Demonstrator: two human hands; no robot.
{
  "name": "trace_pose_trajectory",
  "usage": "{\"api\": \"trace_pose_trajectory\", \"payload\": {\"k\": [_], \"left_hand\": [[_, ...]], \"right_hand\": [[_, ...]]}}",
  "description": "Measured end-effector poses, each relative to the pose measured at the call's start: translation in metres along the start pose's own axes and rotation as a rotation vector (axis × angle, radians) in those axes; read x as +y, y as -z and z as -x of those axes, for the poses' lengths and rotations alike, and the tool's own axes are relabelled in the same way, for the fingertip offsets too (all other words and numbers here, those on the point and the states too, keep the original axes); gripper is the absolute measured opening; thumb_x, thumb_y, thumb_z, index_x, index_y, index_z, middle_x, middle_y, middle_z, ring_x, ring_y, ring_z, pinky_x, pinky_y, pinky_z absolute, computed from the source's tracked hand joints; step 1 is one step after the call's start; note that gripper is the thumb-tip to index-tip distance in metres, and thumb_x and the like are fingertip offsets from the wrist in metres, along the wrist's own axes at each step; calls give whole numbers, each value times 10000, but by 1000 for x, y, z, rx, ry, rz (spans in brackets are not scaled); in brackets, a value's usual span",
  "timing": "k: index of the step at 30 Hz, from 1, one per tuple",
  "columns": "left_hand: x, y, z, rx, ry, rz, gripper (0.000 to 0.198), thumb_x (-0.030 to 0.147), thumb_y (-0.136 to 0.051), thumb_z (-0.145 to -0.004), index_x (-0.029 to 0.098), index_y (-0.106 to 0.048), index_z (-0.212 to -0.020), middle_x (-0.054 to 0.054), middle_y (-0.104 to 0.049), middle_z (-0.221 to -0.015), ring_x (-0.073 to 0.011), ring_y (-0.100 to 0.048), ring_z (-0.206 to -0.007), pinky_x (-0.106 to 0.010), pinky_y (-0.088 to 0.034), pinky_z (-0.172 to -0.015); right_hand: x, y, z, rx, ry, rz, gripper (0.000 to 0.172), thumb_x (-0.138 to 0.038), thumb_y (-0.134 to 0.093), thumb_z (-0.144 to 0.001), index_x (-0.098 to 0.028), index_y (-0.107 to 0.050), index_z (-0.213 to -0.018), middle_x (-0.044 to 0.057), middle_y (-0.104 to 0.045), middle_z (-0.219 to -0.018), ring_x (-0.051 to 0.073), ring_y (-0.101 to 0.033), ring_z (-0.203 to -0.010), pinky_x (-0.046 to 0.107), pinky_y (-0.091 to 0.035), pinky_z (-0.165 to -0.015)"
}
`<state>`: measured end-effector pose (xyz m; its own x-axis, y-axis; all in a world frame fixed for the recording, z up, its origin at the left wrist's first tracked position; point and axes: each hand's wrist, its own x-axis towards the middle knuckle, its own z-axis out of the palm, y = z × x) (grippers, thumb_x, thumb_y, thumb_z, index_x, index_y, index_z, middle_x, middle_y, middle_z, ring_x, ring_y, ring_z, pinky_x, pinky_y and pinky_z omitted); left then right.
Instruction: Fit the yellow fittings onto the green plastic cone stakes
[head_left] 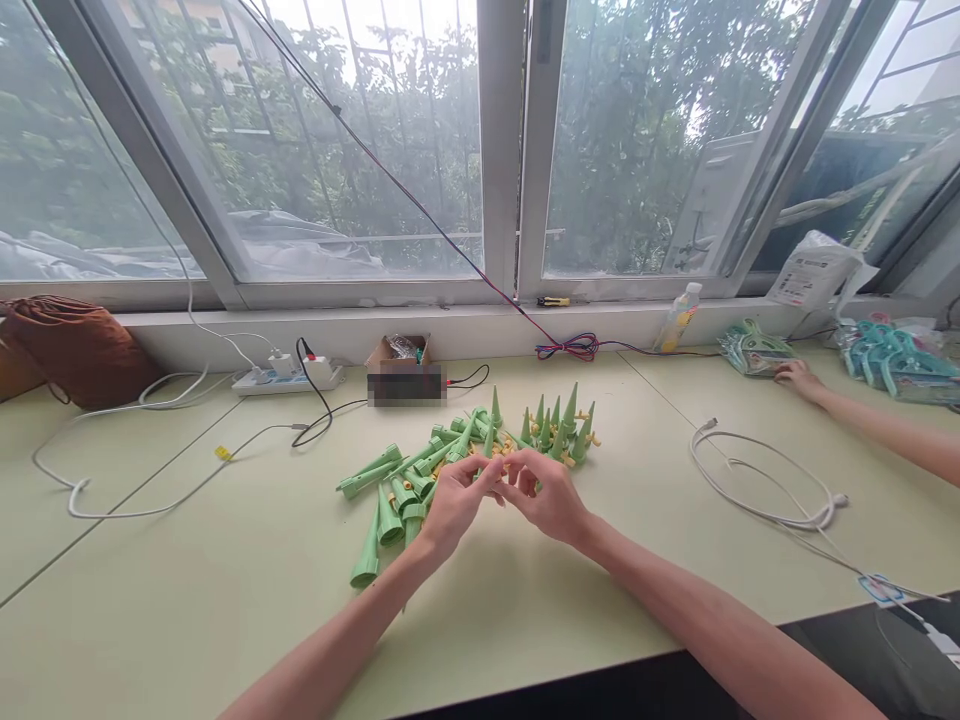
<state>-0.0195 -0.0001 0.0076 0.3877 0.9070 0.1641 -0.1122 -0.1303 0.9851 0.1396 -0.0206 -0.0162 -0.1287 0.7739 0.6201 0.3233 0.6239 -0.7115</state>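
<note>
My left hand and my right hand meet at the fingertips over the table, each pinched closed. What sits between the fingers is too small or hidden to name. Just behind and to the left of my hands lies a loose pile of green cones, many on their sides. Small yellow pieces show among them, close to my fingertips. To the right of the pile several green cones stand upright, with yellow parts near their bases.
A white cable lies coiled at right. Another person's hand touches packaged green items. A power strip, a small cardboard box, a bottle and a brown bag stand toward the window.
</note>
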Motion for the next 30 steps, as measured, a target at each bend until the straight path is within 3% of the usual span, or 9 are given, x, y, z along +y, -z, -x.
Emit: {"api": "trace_pose_trajectory", "payload": {"k": [11,18,23,26,30], "left_hand": [[0,0,-1,36,-7,-51,330,445,-652,-875,151,-738,-749,-80,-631,-700,-168,-576,-630,-310,-548,-589],[2,0,0,56,7,34,330,451,-623,-893,153,-713,-782,-84,-633,-795,-165,-585,-666,-309,-556,-568],[1,9,-5,54,43,191,293,416,-632,-894,184,-663,-1070,-100,-660,-1033,-164,-634,-715,-311,-562,-589],[1,10,-6,37,72,265,421,399,-640,-887,234,-555,-1266,-90,-666,-1054,-166,-643,-722,-305,-553,-580],[5,7,-3,30,108,288,511,406,-626,-891,277,-461,-1356,-54,-649,-975,-138,-600,-630,-262,-495,-496]], "right_hand": [[1,1,-1,22,136,157,185,-277,-518,-987,-192,-648,-886,16,-598,-738,98,-487,-529,220,-440,-518],[-3,3,-3,80,34,98,232,-310,-454,-1010,-183,-626,-921,31,-645,-750,115,-551,-520,231,-454,-502],[-5,4,-3,164,-78,16,190,-336,-474,-1003,-193,-591,-958,13,-663,-756,101,-573,-432,229,-469,-458],[-4,4,-3,193,-90,8,168,-340,-497,-993,-196,-581,-971,17,-674,-787,109,-612,-462,232,-489,-473],[-5,3,-4,175,-79,19,175,-342,-516,-983,-190,-598,-961,23,-665,-789,112,-612,-477,234,-479,-460]]}}
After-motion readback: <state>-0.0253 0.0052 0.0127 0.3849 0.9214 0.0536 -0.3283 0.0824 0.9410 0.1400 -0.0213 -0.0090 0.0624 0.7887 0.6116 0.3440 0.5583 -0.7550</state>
